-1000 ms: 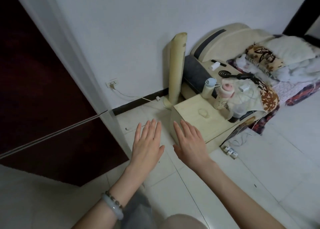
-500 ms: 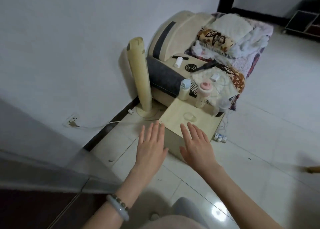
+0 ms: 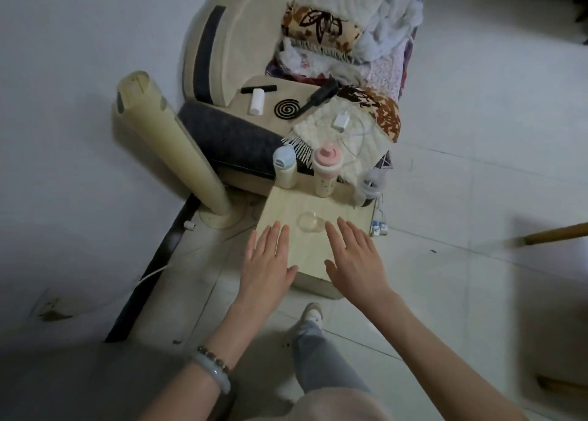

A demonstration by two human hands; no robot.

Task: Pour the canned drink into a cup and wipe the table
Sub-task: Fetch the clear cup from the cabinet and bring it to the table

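Head view shows the cup [image 3: 308, 222], a clear and nearly invisible vessel, standing near the centre of the table [image 3: 286, 204], a low pale cabinet top. No can is identifiable in this view. Two bottles stand at the far edge: one with a blue cap [image 3: 284, 166] and one with a pink cap [image 3: 326, 170]. Whether either holds the drink cannot be told. No cloth for wiping is evident on the table.

The left hand [image 3: 265, 269] is held flat, palm down, fingers extended and close together, holding nothing. It hovers over the near left corner of the table. The right hand [image 3: 354, 260] is likewise flat and empty, fingers slightly spread, with its fingertips just beside the cup on the cup's right side.

Hazards, as judged from this position:
- The cup is light and transparent. A forward reach by the right hand toward the bottles can clip its rim and topple it or push it off line.
- Low contrast between cup and tabletop makes the rim hard to locate when pouring, so liquid can miss and run over the table.
- A power strip [image 3: 379, 228] lies on the floor just beside the table's right edge. Liquid running over that edge can reach it.
- The bottles stand close together at the rear; a hasty grab at one can knock the other.
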